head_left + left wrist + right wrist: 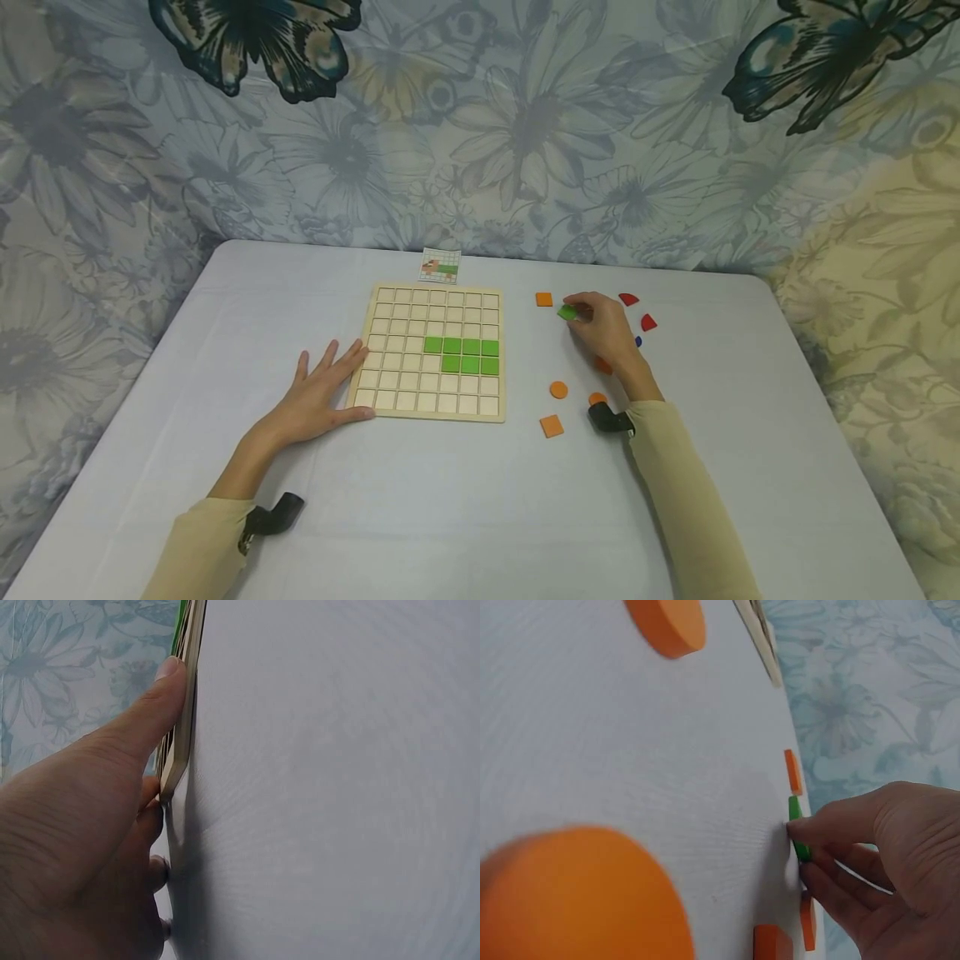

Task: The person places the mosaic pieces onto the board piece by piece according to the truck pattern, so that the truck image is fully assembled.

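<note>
My right hand [603,329] pinches a green tile [567,312] between thumb and fingertips, close over the table right of the grid board. In the right wrist view the green tile [798,825] stands out between the thumb and fingers. My left hand [318,396] lies with spread fingers at the left edge of the wooden grid board [397,350], fingertips and thumb at its rim. Seen from the left wrist, the thumb rests along the edge of the board [180,761]. Two rows of green square tiles [470,356] fill cells on the board's right side.
A small picture card [440,266] lies behind the board. To the right are orange squares [552,426], orange discs [558,390], red curved-edged pieces [648,322] and a small blue piece [638,341]. A floral cloth wall [517,150] borders the white table [450,517].
</note>
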The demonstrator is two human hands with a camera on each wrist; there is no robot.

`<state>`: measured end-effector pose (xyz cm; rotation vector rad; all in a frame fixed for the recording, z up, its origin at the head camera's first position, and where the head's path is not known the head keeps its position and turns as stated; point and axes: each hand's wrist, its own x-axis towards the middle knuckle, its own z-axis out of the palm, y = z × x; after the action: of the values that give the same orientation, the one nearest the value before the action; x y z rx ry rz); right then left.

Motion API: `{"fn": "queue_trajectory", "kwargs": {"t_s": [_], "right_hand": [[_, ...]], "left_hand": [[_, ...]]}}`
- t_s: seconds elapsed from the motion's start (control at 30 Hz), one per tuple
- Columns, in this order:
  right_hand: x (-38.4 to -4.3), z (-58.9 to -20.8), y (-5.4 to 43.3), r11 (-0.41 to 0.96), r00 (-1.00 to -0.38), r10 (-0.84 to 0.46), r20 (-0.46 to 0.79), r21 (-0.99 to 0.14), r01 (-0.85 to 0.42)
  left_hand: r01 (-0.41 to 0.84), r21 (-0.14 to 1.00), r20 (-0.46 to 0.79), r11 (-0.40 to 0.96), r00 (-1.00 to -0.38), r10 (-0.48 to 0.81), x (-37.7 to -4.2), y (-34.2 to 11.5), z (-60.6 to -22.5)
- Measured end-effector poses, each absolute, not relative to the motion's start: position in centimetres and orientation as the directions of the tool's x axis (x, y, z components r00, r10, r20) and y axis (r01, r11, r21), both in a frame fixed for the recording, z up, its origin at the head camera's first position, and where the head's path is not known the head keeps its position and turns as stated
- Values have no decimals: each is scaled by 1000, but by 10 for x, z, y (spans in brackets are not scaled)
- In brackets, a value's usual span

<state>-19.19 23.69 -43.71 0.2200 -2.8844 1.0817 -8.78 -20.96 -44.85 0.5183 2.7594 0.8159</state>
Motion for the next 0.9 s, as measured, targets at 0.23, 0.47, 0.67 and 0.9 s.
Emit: {"fn": "queue_trajectory", "kwargs": {"t_s": [0.23,0.47,0.67,0.9], "right_hand": [[-186,-435,234,698,-986,-140,86,-698,-160],[-179,-431,222,650,-979,-185,85,-736,-187],[-173,-428,205,634,-969,-225,98,-741,-222],[-168,-424,190,624,-959,-270,88,-742,-244]], "left_hand": [[279,560,-93,780,-914,394,-87,-210,-451],[271,558,-105,785,-915,390,-87,-209,-449],[283,552,-96,784,-913,397,-88,-211,-450],[282,556,-98,782,-912,398,-89,-211,-450]]}}
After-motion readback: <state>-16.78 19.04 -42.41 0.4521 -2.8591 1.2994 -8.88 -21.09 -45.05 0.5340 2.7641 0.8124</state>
